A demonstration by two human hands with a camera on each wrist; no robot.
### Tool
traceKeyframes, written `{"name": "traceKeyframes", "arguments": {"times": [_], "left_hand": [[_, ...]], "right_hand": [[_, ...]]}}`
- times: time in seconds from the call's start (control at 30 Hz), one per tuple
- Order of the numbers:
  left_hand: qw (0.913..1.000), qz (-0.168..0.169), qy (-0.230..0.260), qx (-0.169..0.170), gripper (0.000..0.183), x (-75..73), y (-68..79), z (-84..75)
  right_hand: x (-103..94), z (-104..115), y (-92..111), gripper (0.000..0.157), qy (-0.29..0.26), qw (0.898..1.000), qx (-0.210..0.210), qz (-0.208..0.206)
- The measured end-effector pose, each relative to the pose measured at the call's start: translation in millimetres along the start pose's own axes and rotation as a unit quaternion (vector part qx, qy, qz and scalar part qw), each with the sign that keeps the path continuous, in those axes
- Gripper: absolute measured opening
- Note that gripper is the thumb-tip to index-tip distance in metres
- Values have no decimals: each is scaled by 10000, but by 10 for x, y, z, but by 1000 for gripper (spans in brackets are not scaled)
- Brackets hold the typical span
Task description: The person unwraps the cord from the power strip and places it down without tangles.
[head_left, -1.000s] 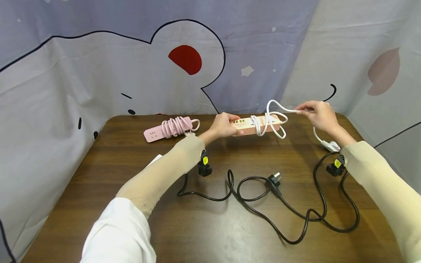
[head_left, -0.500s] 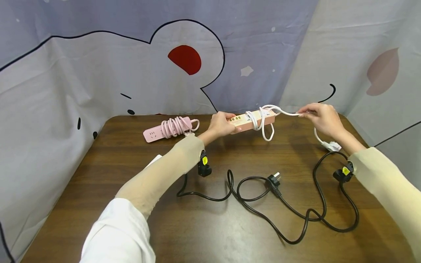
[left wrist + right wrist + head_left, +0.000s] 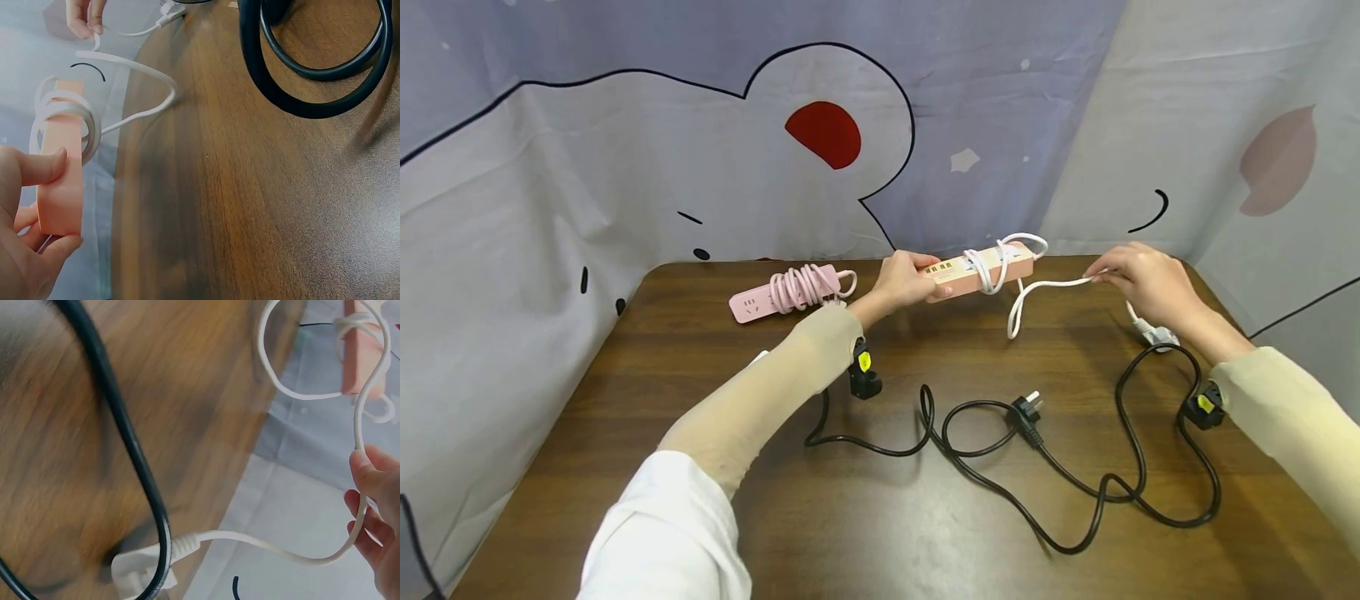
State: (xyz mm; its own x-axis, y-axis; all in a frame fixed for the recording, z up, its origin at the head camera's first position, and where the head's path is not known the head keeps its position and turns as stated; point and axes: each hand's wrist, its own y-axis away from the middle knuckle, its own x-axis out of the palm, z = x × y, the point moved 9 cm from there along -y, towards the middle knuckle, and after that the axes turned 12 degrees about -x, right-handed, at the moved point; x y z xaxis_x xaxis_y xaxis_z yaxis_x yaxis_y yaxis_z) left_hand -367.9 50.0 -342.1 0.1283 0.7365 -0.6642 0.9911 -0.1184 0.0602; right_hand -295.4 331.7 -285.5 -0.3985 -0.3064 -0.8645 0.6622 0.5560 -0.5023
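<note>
My left hand grips one end of an orange-sided power strip, held up over the back of the table. White cord loops a few turns around the strip's far half. To the right, my right hand pinches that cord between thumb and fingers, as the right wrist view shows. A slack loop of cord hangs between the two hands. Past the right hand, the cord runs down to a white plug by the table's right edge.
A pink power strip wrapped in its own pink cord lies at the back left. A black cable snakes across the table, with a black plug near the middle. A white object shows partly behind my left forearm. Patterned cloth hangs behind the table.
My right hand has moved right and slightly down with the cord. Fewer turns overlap at the strip's right end, and a slack loop now hangs below it. The left hand keeps its grip.
</note>
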Motion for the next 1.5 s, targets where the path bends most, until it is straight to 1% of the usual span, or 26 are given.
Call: {"name": "traceKeyframes", "arguments": {"times": [0.27, 0.4, 0.5, 0.7, 0.8, 0.9, 1.0, 1.07, 1.13, 1.2, 1.33, 1.4, 1.43, 1.5], "left_hand": [[9998, 141, 31, 154, 51, 9, 15, -44], [9996, 211, 52, 204, 52, 3, 23, -52], [9995, 209, 36, 233, 52, -6, 28, -53], [9996, 165, -29, 209, 52, -28, 45, -32], [9994, 216, -87, 237, 52, -22, 60, -33], [9993, 261, -96, 268, 53, -17, 75, -38], [9992, 256, -115, 278, 54, -25, 84, -39], [9992, 261, -129, 275, 54, -20, 87, -42], [9992, 273, -120, 278, 54, -15, 87, -45], [9991, 282, -99, 298, 55, -10, 87, -53], [9990, 228, -86, 376, 54, -9, 91, -75], [9989, 203, -91, 410, 53, -8, 92, -87], [9989, 197, -91, 417, 53, -7, 92, -92], [9989, 192, -93, 415, 53, -2, 91, -96]], "right_hand": [[96, -58, -10, 12, 305, 9994, -132, 50], [154, -155, 9, 11, 363, 9991, -94, 172], [205, -288, 55, 10, 445, 9985, 29, 329], [335, -594, 200, 10, 499, 9942, 468, 824], [397, -679, 252, 15, 382, 9915, 604, 1090], [450, -694, 270, 25, 171, 9887, 609, 1357], [467, -652, 251, 34, -57, 9873, 510, 1501], [438, -591, 208, 36, -151, 9888, 389, 1432], [378, -505, 136, 36, -168, 9910, 354, 1282], [287, -384, 37, 36, -67, 9936, 352, 1071], [55, -77, -163, 34, 210, 9983, 373, 407], [-37, 109, -239, 30, 341, 9992, 197, 66], [-67, 212, -268, 27, 455, 9989, 24, -86], [-77, 425, -298, 20, 676, 9966, -389, -263]]}}
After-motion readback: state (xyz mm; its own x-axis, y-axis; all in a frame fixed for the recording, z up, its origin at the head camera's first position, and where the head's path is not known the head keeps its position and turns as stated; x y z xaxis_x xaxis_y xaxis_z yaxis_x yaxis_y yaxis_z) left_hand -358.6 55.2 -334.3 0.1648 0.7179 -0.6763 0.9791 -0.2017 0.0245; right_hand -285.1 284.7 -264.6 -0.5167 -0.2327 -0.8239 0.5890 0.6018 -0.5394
